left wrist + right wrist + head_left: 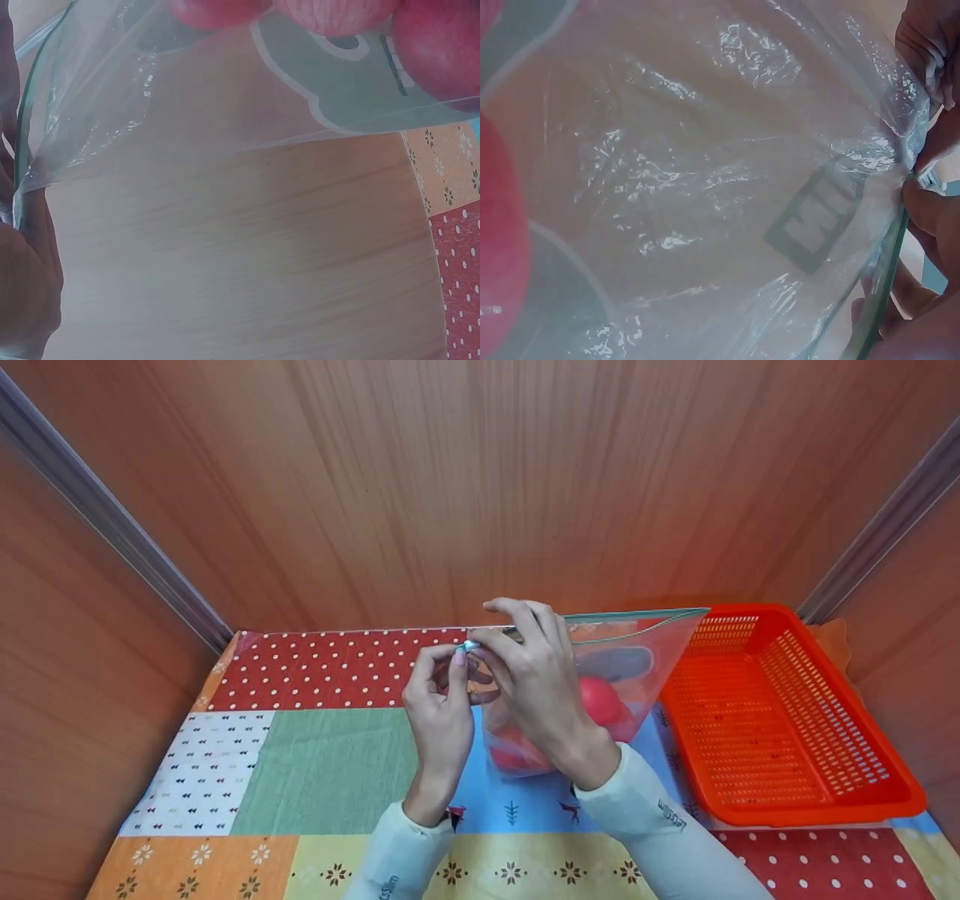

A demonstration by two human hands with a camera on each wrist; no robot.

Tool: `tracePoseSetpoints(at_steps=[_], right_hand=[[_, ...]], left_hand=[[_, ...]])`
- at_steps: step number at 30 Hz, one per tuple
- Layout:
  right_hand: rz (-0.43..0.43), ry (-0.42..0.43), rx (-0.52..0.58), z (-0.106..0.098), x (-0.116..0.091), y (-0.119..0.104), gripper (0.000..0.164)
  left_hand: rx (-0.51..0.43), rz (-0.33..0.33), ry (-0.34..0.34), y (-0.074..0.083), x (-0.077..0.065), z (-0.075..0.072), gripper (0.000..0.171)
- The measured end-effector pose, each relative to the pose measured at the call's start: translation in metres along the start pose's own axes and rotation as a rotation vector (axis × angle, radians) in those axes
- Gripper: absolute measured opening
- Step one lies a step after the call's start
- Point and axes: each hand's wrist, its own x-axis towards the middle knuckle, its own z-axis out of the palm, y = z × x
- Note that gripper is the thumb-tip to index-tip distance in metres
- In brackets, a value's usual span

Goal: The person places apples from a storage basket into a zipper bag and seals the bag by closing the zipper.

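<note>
A clear zip bag point(651, 690) with a green seal strip hangs from both hands, its mouth gaping toward the right corner. Inside it lie several red apples point(602, 701), also seen through the plastic as an apple point(439, 49) in the left wrist view. My left hand point(441, 709) pinches the bag's left top corner between thumb and forefinger. Right beside it, my right hand point(536, 675) pinches the seal strip at a small white piece point(470, 645). In the right wrist view the plastic point(705, 180) bunches up where the fingers meet.
A red-orange plastic basket point(795, 720) with slotted walls stands to the right, close to the bag. Beneath lies a patchwork-print cloth point(330, 772). Wood-grain panels point(480, 495) enclose the back and sides.
</note>
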Motion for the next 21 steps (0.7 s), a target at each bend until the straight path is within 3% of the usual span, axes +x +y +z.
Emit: tracePoseSetpoints(at_steps=[21], right_hand=[[0.053, 0.026, -0.024, -0.0086, -0.0035, 0.0086, 0.023]], left_hand=[[0.017, 0.0, 0.002, 0.0005, -0.0016, 0.0013, 0.011]])
